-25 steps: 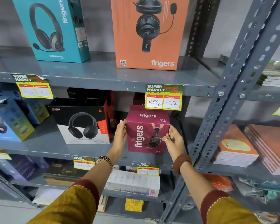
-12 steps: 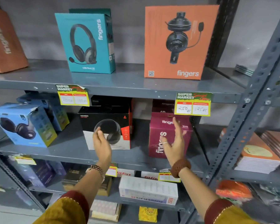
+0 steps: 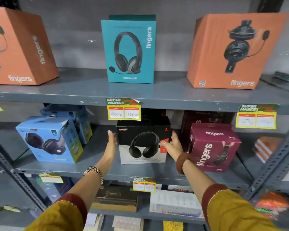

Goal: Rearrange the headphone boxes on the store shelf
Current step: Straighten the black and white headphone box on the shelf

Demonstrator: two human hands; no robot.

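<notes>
On the middle shelf (image 3: 97, 165), going left to right, a blue box (image 3: 48, 140) sits angled at the left, a black box (image 3: 143, 142) stands in the centre and a maroon box (image 3: 213, 147) stands at the right, apart from each other. The left hand (image 3: 112, 140) is flat and spread just beside the black box's left face; the right hand (image 3: 173, 143) is spread at its right edge, seemingly touching, though a firm hold cannot be told. Neither hand holds anything. The step in hand looks like taking up the black box; the next move calls for both palms to close on its sides, then a lift or slide clear of the price tag (image 3: 123, 109) that hangs over its top. More boxes behind each front box are largely hidden in shadow. The right tag (image 3: 257, 116) is too blurred to read, and the lower shelves are smeared.
</notes>
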